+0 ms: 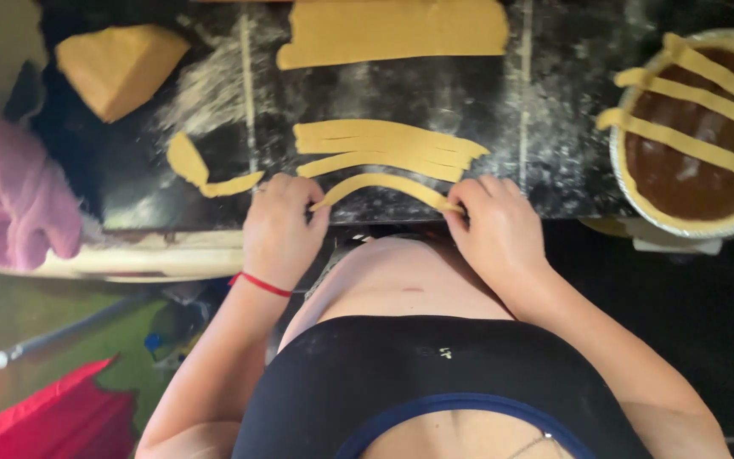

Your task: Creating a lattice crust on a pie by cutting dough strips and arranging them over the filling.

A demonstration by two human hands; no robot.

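left hand and right hand fingertips pinch the ends of a curved dough strip; beyond the fingers, the dough sheet is cut off by the frame.

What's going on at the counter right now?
A person pinches one curved dough strip at both ends, left hand on one end, right hand on the other, at the near edge of the floured dark counter. More cut strips lie just beyond it. To the right, a foil pie tin with dark filling already carries three strips across it.
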